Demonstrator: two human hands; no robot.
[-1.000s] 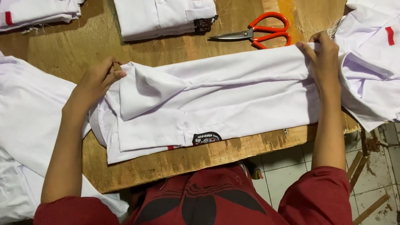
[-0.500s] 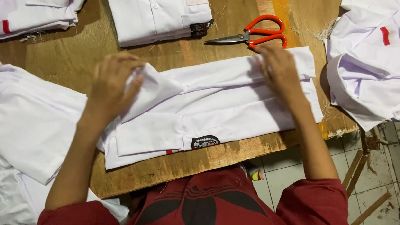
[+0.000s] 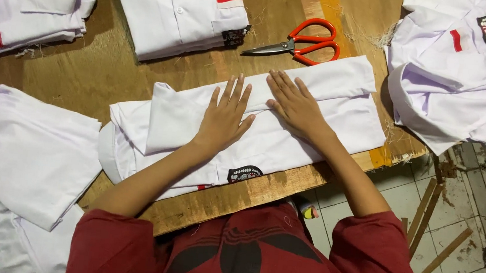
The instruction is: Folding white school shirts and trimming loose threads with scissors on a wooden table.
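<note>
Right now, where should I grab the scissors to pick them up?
Take the scissors by the red loop handles, coming from the right. The loops lie flat on the bare table, open and free, while the closed blades point left toward a folded shirt.

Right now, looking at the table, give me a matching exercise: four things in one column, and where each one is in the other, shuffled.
Things:
1. scissors
2. left hand
3. right hand
4. dark badge

Places:
A. flat on the folded white shirt, the hand nearer the scissors
B. on the bare wooden table, beyond the folded shirt
C. at the shirt's near edge, by the table's edge
D. flat on the folded shirt, beside its turned-over sleeve

Pairs: 1-B, 2-D, 3-A, 4-C
</note>
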